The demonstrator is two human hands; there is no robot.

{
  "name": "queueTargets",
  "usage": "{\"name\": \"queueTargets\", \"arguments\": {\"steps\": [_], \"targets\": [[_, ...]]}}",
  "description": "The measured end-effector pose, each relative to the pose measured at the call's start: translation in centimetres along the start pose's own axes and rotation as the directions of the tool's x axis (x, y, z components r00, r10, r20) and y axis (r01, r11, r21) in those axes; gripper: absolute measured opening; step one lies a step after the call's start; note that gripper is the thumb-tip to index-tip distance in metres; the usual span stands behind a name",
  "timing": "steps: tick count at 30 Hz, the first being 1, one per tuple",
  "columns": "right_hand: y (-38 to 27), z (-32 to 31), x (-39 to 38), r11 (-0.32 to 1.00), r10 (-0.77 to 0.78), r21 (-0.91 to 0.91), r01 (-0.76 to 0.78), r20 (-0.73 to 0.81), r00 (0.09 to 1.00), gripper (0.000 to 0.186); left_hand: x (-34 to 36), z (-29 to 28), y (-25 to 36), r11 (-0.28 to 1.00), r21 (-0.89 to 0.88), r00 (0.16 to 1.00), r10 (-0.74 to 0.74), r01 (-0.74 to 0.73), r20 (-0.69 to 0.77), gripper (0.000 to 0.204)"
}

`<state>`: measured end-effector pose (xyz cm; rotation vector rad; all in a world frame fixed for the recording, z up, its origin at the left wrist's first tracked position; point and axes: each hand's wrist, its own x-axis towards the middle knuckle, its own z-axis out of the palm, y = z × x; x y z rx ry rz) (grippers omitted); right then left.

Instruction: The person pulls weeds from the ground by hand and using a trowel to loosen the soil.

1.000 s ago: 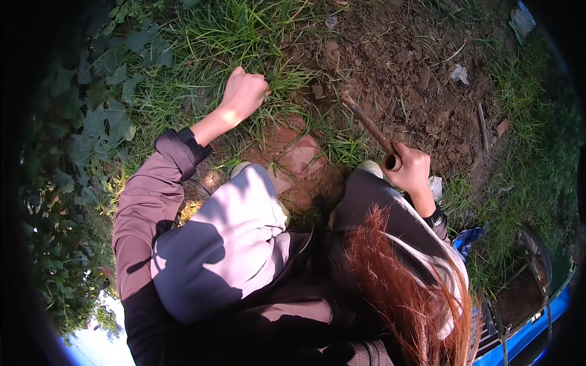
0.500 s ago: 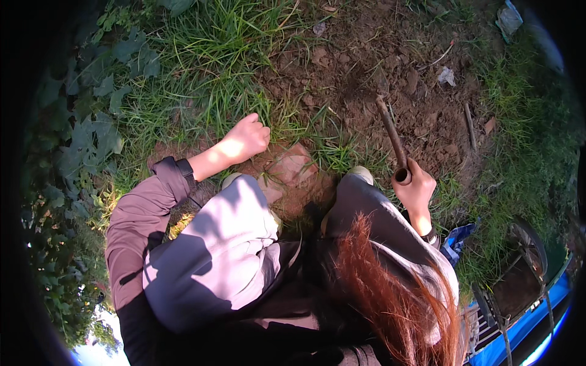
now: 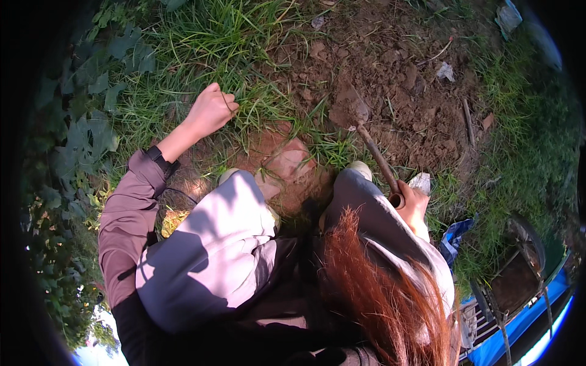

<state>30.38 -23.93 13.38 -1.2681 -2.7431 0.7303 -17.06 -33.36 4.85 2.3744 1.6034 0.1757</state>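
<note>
My right hand (image 3: 412, 204) is wrapped round the hollow tube handle of a hand trowel (image 3: 375, 152), close to my right knee. The trowel's brown blade (image 3: 351, 105) lies against the loose soil (image 3: 390, 79), partly blending in with it. Over the grass (image 3: 244, 104) to the left, my left hand (image 3: 212, 111) hovers with its fingers curled together. Whatever those fingers pinch, if anything, is hidden or too thin to name.
Flat reddish stones (image 3: 290, 161) lie between my feet. Leafy vines (image 3: 79, 128) border the left side. Pale scraps (image 3: 445, 72), a stick (image 3: 469, 122) and a blue wrapper (image 3: 453, 241) lie rightward. A wheeled cart (image 3: 519, 274) stands at lower right.
My left hand has moved left and farther away over the grass. My right hand has drawn slightly nearer to me with the trowel, whose blade has shifted left and now shows more plainly.
</note>
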Motion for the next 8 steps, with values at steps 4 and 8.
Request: {"name": "queueTargets", "arguments": {"steps": [4,8], "targets": [[0.4,3.5,0.9,0.989,-0.117,0.097,0.111,0.059,0.991,0.021,0.2,0.9,0.9,0.978,0.096,0.98,0.179,-0.187,0.082,0.007],[0.0,7.5,3.0,0.982,-0.181,0.056,0.18,0.015,0.983,0.026,0.9,0.7,1.3,0.987,0.041,0.987,0.155,-0.157,0.043,0.006]]}}
